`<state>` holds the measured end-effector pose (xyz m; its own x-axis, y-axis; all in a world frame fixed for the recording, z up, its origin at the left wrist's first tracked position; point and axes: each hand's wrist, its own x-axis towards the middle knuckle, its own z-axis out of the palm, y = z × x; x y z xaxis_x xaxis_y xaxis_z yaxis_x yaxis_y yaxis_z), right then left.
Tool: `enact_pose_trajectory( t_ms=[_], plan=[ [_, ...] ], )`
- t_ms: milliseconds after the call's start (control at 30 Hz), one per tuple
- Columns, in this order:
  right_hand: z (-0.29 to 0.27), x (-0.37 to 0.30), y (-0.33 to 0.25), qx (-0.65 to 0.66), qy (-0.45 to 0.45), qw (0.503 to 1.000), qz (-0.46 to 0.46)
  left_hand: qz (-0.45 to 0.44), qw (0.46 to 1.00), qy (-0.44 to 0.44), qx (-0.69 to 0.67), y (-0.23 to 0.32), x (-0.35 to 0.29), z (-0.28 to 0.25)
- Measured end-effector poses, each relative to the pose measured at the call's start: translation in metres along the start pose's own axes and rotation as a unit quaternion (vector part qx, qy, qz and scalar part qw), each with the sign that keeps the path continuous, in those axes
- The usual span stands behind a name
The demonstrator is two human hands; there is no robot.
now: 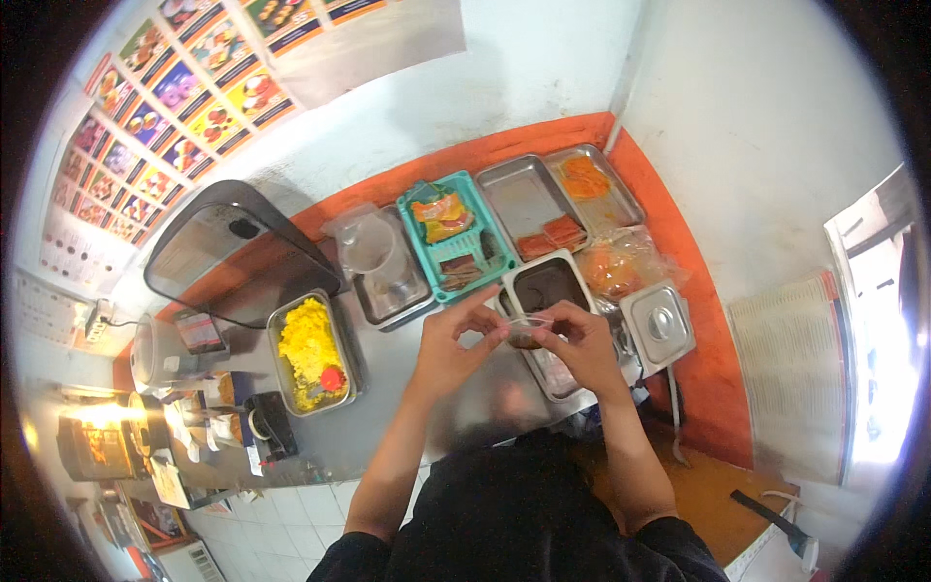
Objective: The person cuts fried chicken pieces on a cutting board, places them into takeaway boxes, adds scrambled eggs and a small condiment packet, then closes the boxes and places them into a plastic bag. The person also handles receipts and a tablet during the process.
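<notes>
Both my hands pinch a small clear plastic cup (pixel 525 337) with something dark in it, held up over the steel counter (pixel 427 388). My left hand (pixel 451 341) grips its left side between thumb and fingers. From the right, my right hand (pixel 586 347) has its thumb and fingertips at the rim, where a clear lid appears to lie; whether it is fully pressed down I cannot tell. Just beyond the cup is a steel container (pixel 587 288) with dark contents, partly hidden by my right hand.
Left on the counter sits a steel tray (pixel 355 388) of yellow food with a red object. Behind my hands are a teal basket (pixel 501 260) with packets, a clear measuring jug (pixel 373 247) and steel trays (pixel 511 179). A lidded steel container (pixel 659 325) stands right.
</notes>
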<state>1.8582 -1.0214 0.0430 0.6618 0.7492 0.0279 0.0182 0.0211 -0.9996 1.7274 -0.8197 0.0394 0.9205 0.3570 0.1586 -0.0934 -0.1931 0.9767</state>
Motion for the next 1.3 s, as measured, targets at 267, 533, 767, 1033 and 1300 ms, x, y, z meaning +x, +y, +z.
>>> enact_pose_trajectory(
  t_ms=[267, 533, 767, 1033, 1300],
  plan=[
    [0.034, -0.005, -0.003, -0.066, 0.007, 0.993, -0.098, 0.095, 0.983, 0.072, 0.143, 0.036, -0.03, -0.027],
    [0.024, -0.01, -0.046, -0.068, -0.06, 0.989, -0.121, 0.109, 0.984, 0.065, 0.121, 0.071, -0.031, -0.011],
    [-0.005, -0.02, -0.057, -0.118, -0.095, 0.981, -0.123, 0.126, 0.982, 0.057, 0.131, 0.09, -0.027, 0.025],
    [-0.062, -0.047, -0.032, -0.165, -0.135, 0.974, -0.08, 0.065, 0.987, 0.002, 0.147, 0.066, -0.034, 0.063],
    [-0.229, -0.056, 0.115, -0.568, 0.138, 0.811, -0.009, -0.048, 0.977, 0.045, 0.205, 0.064, -0.062, 0.053]
  ],
)
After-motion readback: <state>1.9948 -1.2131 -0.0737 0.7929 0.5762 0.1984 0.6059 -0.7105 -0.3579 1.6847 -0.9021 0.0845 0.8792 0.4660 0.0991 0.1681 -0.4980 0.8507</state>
